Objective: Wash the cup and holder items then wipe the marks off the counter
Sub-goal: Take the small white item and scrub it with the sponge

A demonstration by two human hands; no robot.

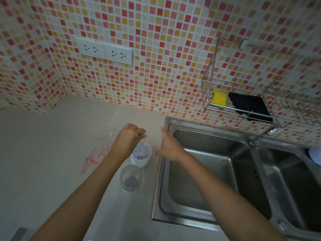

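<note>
Holding dark bits, white holder (141,156); clear cup (131,178) beside, murky-bottomed.

Counter (52,153) under my arms looks like pale stone or composite, smooth and fairly matt, with waxy-looking red marks (97,157) smeared on it. The white holder (140,158) reads as matt opaque plastic, and the cup (130,180) just beside it is clear, could be glass or plastic, can't tell. The sink (208,171) is brushed stainless steel with a soft sheen, and the tap (264,134) is shinier metal. The wall (156,58) is small glossy mosaic tiles. The wire rack (213,80) is polished metal, with a spongy yellow foam sponge (219,98) and a rough dark cloth (250,106) in it. Sockets (104,51) look like smooth white plastic.
</note>
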